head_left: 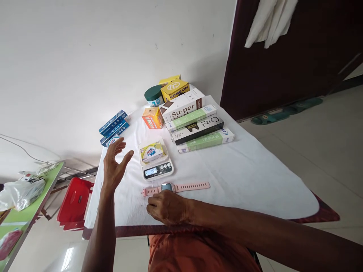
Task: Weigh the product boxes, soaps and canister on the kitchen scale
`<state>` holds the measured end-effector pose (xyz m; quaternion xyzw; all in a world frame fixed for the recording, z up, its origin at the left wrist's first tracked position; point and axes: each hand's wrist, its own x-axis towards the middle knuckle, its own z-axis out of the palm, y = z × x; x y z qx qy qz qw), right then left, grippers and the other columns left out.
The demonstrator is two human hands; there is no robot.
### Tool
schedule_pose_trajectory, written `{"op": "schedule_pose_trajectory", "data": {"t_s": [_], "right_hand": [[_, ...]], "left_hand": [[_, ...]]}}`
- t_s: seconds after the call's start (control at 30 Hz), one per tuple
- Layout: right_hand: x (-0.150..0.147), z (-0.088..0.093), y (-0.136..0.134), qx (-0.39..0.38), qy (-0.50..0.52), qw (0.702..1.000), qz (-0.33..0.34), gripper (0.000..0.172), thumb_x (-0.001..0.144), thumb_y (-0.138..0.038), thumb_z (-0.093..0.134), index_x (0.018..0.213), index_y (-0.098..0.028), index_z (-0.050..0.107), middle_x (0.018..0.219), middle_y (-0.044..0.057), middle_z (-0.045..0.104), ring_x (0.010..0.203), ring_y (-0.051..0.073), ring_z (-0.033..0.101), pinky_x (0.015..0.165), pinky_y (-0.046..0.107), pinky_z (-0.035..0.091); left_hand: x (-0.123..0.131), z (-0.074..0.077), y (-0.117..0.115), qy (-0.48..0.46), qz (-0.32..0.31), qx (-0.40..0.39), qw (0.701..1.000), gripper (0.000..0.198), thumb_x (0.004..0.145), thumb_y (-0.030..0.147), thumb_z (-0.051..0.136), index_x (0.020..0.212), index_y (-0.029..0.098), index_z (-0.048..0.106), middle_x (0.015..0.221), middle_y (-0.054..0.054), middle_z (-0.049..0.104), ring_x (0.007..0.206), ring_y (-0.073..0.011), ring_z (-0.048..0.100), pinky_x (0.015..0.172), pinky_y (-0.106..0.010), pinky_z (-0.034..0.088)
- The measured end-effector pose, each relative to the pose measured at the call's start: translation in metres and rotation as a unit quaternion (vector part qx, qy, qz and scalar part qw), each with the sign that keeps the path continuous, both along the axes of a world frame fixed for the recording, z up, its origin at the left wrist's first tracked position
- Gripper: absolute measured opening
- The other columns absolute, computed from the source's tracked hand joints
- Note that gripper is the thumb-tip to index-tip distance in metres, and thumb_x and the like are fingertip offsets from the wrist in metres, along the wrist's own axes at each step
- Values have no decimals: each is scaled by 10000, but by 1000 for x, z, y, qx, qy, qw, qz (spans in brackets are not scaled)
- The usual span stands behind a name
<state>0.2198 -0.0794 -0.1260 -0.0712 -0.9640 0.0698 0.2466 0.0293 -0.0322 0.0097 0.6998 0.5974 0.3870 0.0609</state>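
Note:
My left hand [115, 164] is raised at the left side of the table with thumb and fingers apart, holding nothing. Just behind its fingertips is a white-and-blue soap pack [113, 140], partly hidden. My right hand [168, 207] rests near the front edge, fingers curled in and nothing seen in them. Right beside its knuckles lies a smartwatch [167, 187] with a pink strap [193, 186] stretched flat. Beyond the watch stands a white digital kitchen scale [169, 172], its display lit. A yellow soap box [153, 152] lies on the scale's platform.
Blue boxes [113, 122] lie at the table's left edge. Farther back are an orange box [153, 118], a green-lidded jar [153, 94], yellow boxes [176, 88], a white box [184, 105], and green and black long boxes [198, 128]. A red stool [75, 200] stands left.

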Motion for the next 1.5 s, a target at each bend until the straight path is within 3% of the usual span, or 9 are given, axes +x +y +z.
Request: {"op": "schedule_pose_trajectory", "data": {"t_s": [0.2, 0.37, 0.53, 0.63, 0.77, 0.9, 1.17, 1.3, 1.5], "right_hand": [[1, 2, -1, -9, -2, 1000, -3, 166, 947, -135, 517, 853, -162, 651, 782, 37, 652, 640, 157, 577, 484, 277, 348], [2, 1, -1, -24, 1, 1000, 8, 156, 937, -111, 509, 860, -163, 635, 793, 49, 655, 644, 158, 570, 504, 287, 337], [1, -1, -1, -38, -33, 999, 18, 122, 918, -116, 527, 894, -156, 639, 840, 62, 675, 669, 162, 575, 522, 297, 313], [1, -1, -1, -44, -43, 998, 21, 142, 932, -110, 509, 898, -153, 640, 835, 60, 672, 665, 159, 565, 526, 298, 301], [3, 0, -1, -44, -30, 998, 23, 137, 899, -89, 514, 877, -156, 631, 822, 55, 658, 654, 164, 550, 514, 311, 280], [4, -3, -1, -41, -15, 999, 31, 104, 863, -87, 547, 873, -158, 623, 790, 43, 632, 632, 160, 516, 503, 321, 249], [1, -16, -2, -53, -14, 998, 19, 43, 874, -130, 601, 885, -161, 629, 807, 41, 620, 656, 154, 486, 511, 315, 242], [1, -17, -4, -60, -6, 998, 13, 54, 861, -131, 602, 895, -164, 628, 808, 38, 623, 651, 162, 482, 514, 315, 233], [1, -14, -4, -50, -5, 999, 10, 81, 809, -126, 623, 878, -168, 619, 784, 34, 613, 641, 169, 487, 495, 320, 209]], "left_hand": [[14, -8, 4, 36, -40, -2, 999, 515, 897, 466, 767, 1352, 271, 627, 1253, -82, 697, 1168, -256, 678, 996, -440, 552], [32, -15, 23, 110, -111, -55, 986, 508, 908, 418, 768, 1369, 278, 608, 1357, -99, 651, 1279, -277, 625, 1095, -461, 496], [47, -30, 43, 273, -93, -168, 943, 646, 837, 433, 836, 1390, 220, 579, 1299, -117, 662, 1237, -328, 597, 1057, -512, 470], [50, -33, 47, 303, -87, -182, 931, 608, 845, 443, 824, 1356, 207, 591, 1211, -103, 683, 1152, -314, 618, 1002, -490, 476], [29, -21, 62, 268, -76, -136, 951, 547, 841, 446, 819, 1296, 219, 618, 1166, -86, 686, 1077, -275, 645, 930, -431, 507], [-15, -11, 109, 222, 17, -95, 970, 528, 818, 427, 819, 1267, 227, 625, 1205, -79, 674, 1109, -271, 647, 962, -418, 512], [-77, -53, 212, 248, 143, -190, 939, 539, 869, 402, 715, 1354, 218, 568, 1380, -144, 623, 1338, -341, 550, 1103, -486, 424], [-91, -64, 233, 251, 150, -214, 932, 543, 878, 407, 692, 1363, 191, 576, 1412, -181, 608, 1350, -372, 537, 1107, -507, 418], [-93, -60, 241, 269, 133, -214, 930, 503, 886, 357, 692, 1351, 187, 605, 1410, -175, 603, 1347, -359, 528, 1118, -487, 427]]}}
